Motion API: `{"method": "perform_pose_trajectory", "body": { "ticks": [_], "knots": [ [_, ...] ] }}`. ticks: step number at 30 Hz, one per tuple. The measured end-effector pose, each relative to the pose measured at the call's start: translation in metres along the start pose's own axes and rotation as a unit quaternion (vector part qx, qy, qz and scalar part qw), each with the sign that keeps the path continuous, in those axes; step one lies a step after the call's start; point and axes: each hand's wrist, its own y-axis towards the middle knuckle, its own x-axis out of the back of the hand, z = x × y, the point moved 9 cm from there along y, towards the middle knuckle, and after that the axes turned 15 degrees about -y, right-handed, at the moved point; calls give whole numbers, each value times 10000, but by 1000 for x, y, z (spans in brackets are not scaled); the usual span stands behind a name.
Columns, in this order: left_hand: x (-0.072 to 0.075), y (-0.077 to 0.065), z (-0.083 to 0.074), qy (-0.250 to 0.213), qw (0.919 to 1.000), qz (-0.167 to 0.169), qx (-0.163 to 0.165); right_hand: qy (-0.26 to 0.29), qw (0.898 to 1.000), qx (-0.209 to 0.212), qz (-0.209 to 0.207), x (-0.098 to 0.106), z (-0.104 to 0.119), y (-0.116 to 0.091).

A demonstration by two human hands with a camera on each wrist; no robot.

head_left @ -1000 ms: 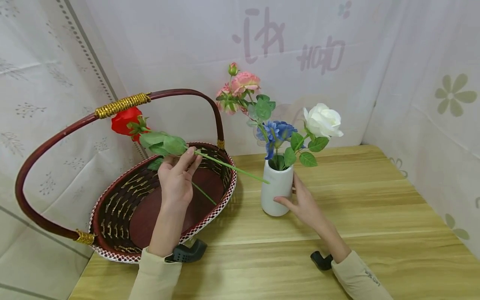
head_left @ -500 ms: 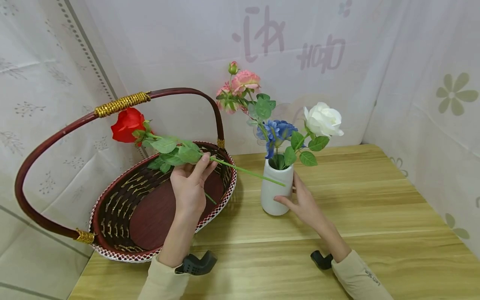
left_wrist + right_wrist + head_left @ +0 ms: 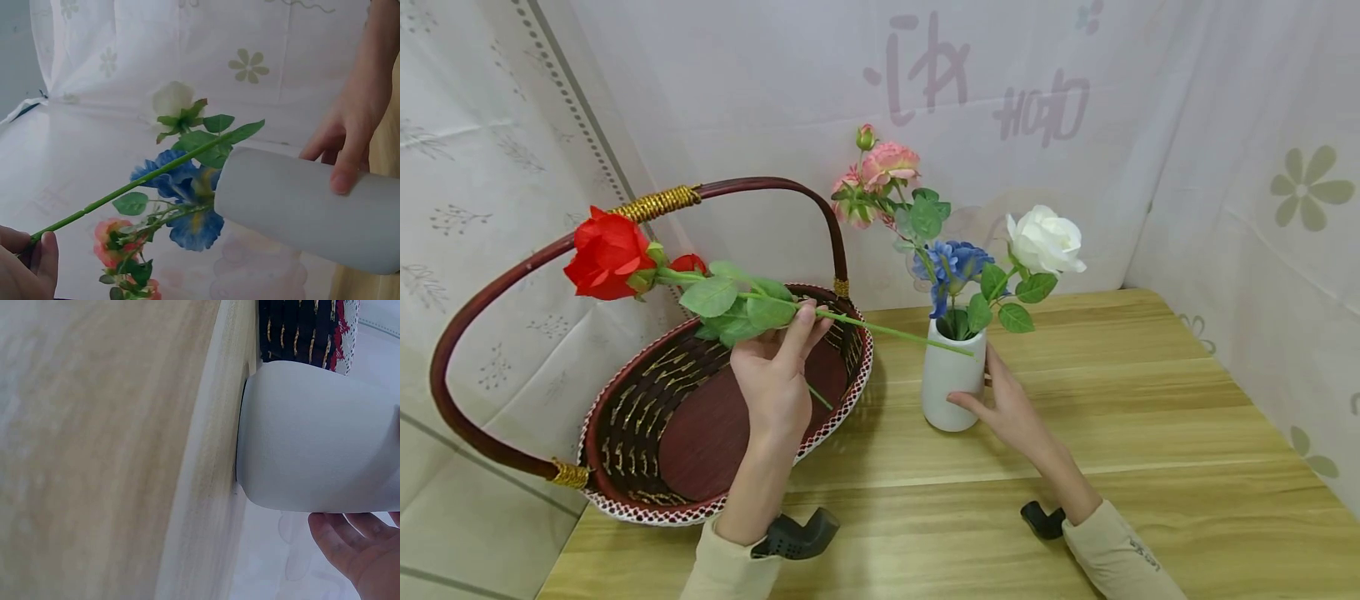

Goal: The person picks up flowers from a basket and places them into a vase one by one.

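My left hand (image 3: 772,375) pinches the green stem of a red rose (image 3: 608,254) above the basket. The rose's bloom points left, and its bare stem end passes in front of the white vase (image 3: 951,387). My right hand (image 3: 1013,408) holds the vase upright on the table, thumb in front and fingers behind. In the vase stand a white rose (image 3: 1045,240), a blue flower (image 3: 955,262) and pink flowers (image 3: 889,165). In the left wrist view, the held stem (image 3: 125,189) crosses before the blue flower. The right wrist view shows fingers (image 3: 356,540) beside the vase.
A dark woven basket (image 3: 632,450) with a tall arched handle (image 3: 490,312) stands on the left of the wooden table (image 3: 925,517). Another red flower (image 3: 688,263) shows behind the held rose; a thin green stem (image 3: 820,396) lies inside the basket. Printed curtains hang behind.
My left hand has moved right and slightly down with the red rose. Its bloom has swung left, uncovering another red flower, and the stem end now reaches over the vase. My right hand has stayed put.
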Motion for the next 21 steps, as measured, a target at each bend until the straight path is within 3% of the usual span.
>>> {"method": "perform_pose_trajectory", "body": {
  "ticks": [6,11,21],
  "knots": [
    [-4,6,-15,-244,9983,21,-530,31,10000,51,-31,0,0,0],
    [-7,11,-20,-86,9965,101,-823,23,10000,68,-25,-1,0,1],
    [-16,20,-8,131,9962,311,-804,-4,10000,83,-36,-2,1,0]
  ]
}}
